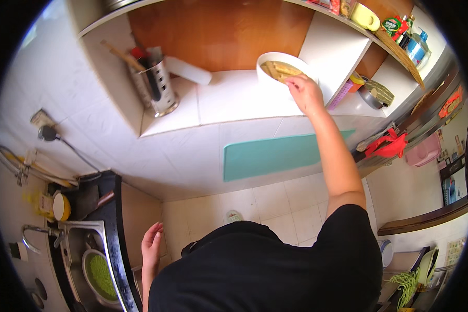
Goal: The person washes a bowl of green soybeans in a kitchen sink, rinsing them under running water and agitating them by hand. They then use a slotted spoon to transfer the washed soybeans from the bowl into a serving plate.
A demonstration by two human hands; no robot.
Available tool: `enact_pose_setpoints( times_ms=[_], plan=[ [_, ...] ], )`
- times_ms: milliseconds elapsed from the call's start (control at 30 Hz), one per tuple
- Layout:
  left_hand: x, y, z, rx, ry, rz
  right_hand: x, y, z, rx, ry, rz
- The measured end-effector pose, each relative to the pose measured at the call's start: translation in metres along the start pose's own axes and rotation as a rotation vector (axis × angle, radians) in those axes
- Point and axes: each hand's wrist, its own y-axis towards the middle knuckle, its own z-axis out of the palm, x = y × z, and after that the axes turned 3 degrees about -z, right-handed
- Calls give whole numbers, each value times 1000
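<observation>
My right hand (305, 92) reaches up to the shelf, at the near right rim of a white bowl (265, 78). Inside the bowl lie several yellow-brown stick-like pieces (281, 70), kind unclear. The fingers of that hand are pinched together by these pieces; what they hold, if anything, is hidden. Down by my left side hangs my left hand (152, 242), its fingers loosely stretched and holding nothing visible. It is nearest the dark counter edge beside the sink.
On the white shelf (229, 99) stands a metal utensil holder (163, 91) with chopsticks. A teal board (275, 156) is on the wall below. At left, a sink (70, 236) holds a basin of green pieces (101, 275). Bottles (417, 49) stand upper right.
</observation>
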Motion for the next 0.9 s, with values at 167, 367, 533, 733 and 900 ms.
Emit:
enact_pose_setpoints(
  times_ms=[167,367,533,733,900],
  plan=[
    [-49,78,95,202,60,146,-86,70,9,283,-310,-19],
    [-81,109,158,312,23,151,-113,111,44,715,-597,-36],
    [-56,122,155,312,73,81,-120,122,56,786,-565,-41],
    [-47,128,151,265,19,49,-126,138,40,852,-280,74],
    [-47,125,146,239,33,47,-123,133,38,896,-383,18]
  ],
)
